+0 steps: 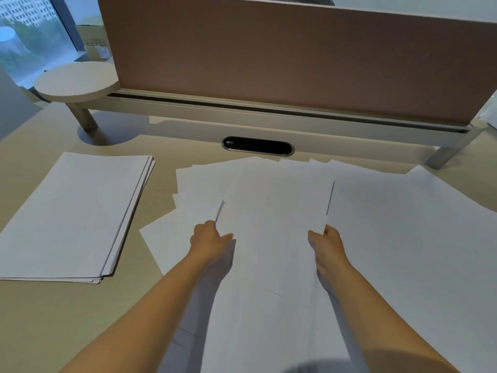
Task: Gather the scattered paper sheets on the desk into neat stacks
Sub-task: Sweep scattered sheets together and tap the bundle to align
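A gathered bundle of white sheets (274, 211) lies in the middle of the desk, lifted slightly at both side edges. My left hand (208, 239) grips its left edge and my right hand (326, 244) grips its right edge. Under and around the bundle, several loose white sheets (403, 224) fan out across the middle and right of the desk. A squared stack of white paper (72, 214) lies flat at the left, apart from both hands.
A brown partition screen (269, 55) on a white rail closes the back of the beige desk (53, 319). A dark oval cable port (257, 145) sits just behind the sheets. A round side shelf (76, 80) on a metal leg stands at the back left.
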